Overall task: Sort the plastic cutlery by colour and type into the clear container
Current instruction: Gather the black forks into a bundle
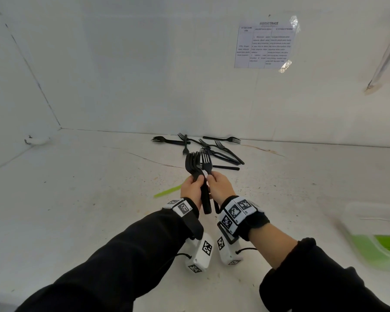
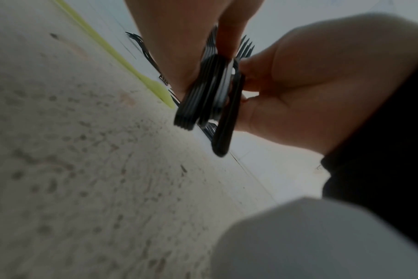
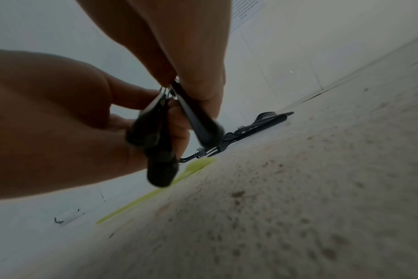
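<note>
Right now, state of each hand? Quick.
Left hand: closed around a stack of black forks.
Right hand: pinching a single black fork, held against the stack.

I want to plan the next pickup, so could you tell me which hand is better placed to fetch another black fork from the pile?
Probably the right hand: it pinches only one fork, while the left hand grips the whole bundle.
</note>
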Demonstrator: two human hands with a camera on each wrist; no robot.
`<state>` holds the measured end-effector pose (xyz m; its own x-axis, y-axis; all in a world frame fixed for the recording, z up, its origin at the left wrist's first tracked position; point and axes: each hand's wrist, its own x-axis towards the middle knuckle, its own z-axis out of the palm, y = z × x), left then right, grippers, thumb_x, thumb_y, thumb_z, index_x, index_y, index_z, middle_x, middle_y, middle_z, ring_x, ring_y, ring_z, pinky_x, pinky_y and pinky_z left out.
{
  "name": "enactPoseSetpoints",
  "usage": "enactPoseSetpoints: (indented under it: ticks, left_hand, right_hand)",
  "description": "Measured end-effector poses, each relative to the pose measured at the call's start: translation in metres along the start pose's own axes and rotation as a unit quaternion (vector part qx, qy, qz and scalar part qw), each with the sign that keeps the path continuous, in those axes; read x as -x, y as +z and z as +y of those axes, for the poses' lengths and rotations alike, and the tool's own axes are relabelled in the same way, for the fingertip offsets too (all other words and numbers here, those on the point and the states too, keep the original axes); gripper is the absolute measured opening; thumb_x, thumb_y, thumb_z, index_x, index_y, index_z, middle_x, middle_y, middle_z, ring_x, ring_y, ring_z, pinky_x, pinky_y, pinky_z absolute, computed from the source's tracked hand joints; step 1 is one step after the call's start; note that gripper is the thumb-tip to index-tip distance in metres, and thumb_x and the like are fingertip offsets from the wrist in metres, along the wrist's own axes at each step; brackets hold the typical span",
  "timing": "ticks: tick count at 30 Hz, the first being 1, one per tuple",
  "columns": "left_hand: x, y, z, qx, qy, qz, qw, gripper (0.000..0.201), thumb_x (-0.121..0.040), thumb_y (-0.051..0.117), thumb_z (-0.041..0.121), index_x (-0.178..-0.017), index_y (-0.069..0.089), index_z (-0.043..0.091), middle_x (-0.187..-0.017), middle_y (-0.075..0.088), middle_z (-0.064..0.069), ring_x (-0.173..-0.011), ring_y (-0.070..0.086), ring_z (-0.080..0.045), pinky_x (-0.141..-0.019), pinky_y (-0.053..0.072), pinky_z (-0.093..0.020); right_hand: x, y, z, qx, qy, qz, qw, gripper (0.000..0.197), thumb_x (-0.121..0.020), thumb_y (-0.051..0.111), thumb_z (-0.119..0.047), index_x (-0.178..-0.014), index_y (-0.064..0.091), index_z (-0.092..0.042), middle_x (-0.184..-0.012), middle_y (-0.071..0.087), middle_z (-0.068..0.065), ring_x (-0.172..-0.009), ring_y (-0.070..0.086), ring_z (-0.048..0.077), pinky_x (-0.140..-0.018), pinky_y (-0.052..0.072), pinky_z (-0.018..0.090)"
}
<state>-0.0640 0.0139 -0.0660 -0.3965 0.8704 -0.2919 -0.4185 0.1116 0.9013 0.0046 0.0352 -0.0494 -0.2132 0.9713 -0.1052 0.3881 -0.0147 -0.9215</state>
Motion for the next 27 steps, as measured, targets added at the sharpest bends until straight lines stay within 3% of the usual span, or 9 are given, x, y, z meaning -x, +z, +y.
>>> enactPoseSetpoints:
  ticks: [2,4,6,12,16,19,22,24,27]
  left_hand:
    - [-0.004,-0.001,0.005,-0.003,-0.004,0.008,1.0,0.023,-0.098,0.043,0.007,-0.114,0.059,0.006,-0.099,0.064,-0.012,-0.086,0.062,-0.022,-0.068,0.056,-0.032]
    - [-0.01,-0.004,0.009,-0.011,-0.008,0.012,1.0,0.024,-0.097,0.043,0.008,-0.114,0.06,0.005,-0.106,0.064,-0.016,-0.098,0.061,-0.027,-0.089,0.051,-0.042]
    - [-0.013,-0.007,0.014,-0.015,-0.02,0.009,1.0,0.026,-0.097,0.043,0.009,-0.116,0.06,0.004,-0.112,0.064,-0.018,-0.105,0.06,-0.03,-0.095,0.048,-0.044]
    - [-0.024,-0.017,0.028,0.029,-0.076,-0.028,0.996,0.034,-0.099,0.035,0.017,-0.126,0.053,0.007,-0.119,0.061,-0.013,-0.102,0.058,-0.023,-0.079,0.047,-0.037]
    - [-0.038,-0.023,0.038,0.062,-0.096,-0.018,0.993,0.029,-0.101,0.035,0.02,-0.125,0.049,0.012,-0.105,0.06,-0.012,-0.087,0.058,-0.022,-0.069,0.047,-0.038]
    - [-0.053,-0.027,0.043,0.048,-0.071,-0.006,0.996,0.025,-0.101,0.037,0.014,-0.123,0.048,0.008,-0.098,0.061,-0.012,-0.073,0.058,-0.025,-0.068,0.048,-0.038]
    - [-0.064,-0.028,0.046,0.026,-0.061,0.006,0.998,0.016,-0.101,0.038,0.011,-0.114,0.046,0.008,-0.082,0.058,-0.008,-0.061,0.051,-0.024,-0.061,0.045,-0.033]
    - [-0.071,-0.027,0.048,0.02,-0.065,0.013,0.998,0.01,-0.1,0.039,0.01,-0.101,0.048,0.009,-0.078,0.057,-0.007,-0.055,0.051,-0.023,-0.06,0.044,-0.031]
    - [-0.082,-0.028,0.048,0.014,-0.079,0.016,0.997,0.011,-0.097,0.043,0.011,-0.088,0.05,0.015,-0.075,0.058,-0.007,-0.05,0.052,-0.021,-0.061,0.045,-0.031]
  right_hand:
    - [-0.002,0.0,-0.002,-0.035,0.009,0.018,0.999,0.031,-0.097,0.042,-0.015,-0.126,0.049,-0.01,-0.109,0.061,0.011,-0.102,0.06,0.025,-0.095,0.05,0.04]
    - [-0.005,0.001,-0.005,-0.048,0.004,0.027,0.998,0.026,-0.096,0.044,-0.014,-0.122,0.05,-0.011,-0.104,0.061,0.008,-0.094,0.059,0.018,-0.089,0.05,0.032]
    - [-0.009,0.002,-0.01,-0.031,-0.009,0.03,0.999,0.022,-0.095,0.046,-0.015,-0.116,0.054,-0.011,-0.104,0.062,0.006,-0.089,0.058,0.015,-0.083,0.048,0.028]
    - [-0.024,0.014,-0.022,0.014,-0.035,0.023,0.999,0.022,-0.092,0.052,-0.015,-0.112,0.061,-0.01,-0.108,0.064,0.003,-0.094,0.054,0.011,-0.091,0.044,0.025]
    - [-0.044,0.021,-0.031,0.01,-0.018,-0.042,0.999,0.03,-0.09,0.049,-0.009,-0.115,0.065,-0.013,-0.113,0.066,0.003,-0.103,0.06,0.015,-0.096,0.048,0.03]
    - [-0.068,0.017,-0.038,0.039,0.003,-0.107,0.994,0.035,-0.089,0.041,-0.004,-0.11,0.067,-0.015,-0.101,0.067,-0.001,-0.102,0.058,0.016,-0.094,0.044,0.027]
    - [-0.097,0.004,-0.04,0.136,-0.005,-0.064,0.989,0.036,-0.089,0.04,-0.002,-0.107,0.069,-0.015,-0.111,0.065,0.0,-0.111,0.056,0.016,-0.096,0.041,0.026]
    - [-0.117,-0.002,-0.038,0.26,0.003,-0.055,0.964,0.037,-0.088,0.044,-0.001,-0.117,0.064,-0.016,-0.126,0.06,0.002,-0.121,0.053,0.018,-0.104,0.04,0.026]
    - [-0.14,-0.007,-0.022,0.445,0.041,-0.121,0.886,0.038,-0.088,0.057,-0.012,-0.125,0.057,-0.019,-0.133,0.053,0.005,-0.125,0.049,0.024,-0.108,0.038,0.035]
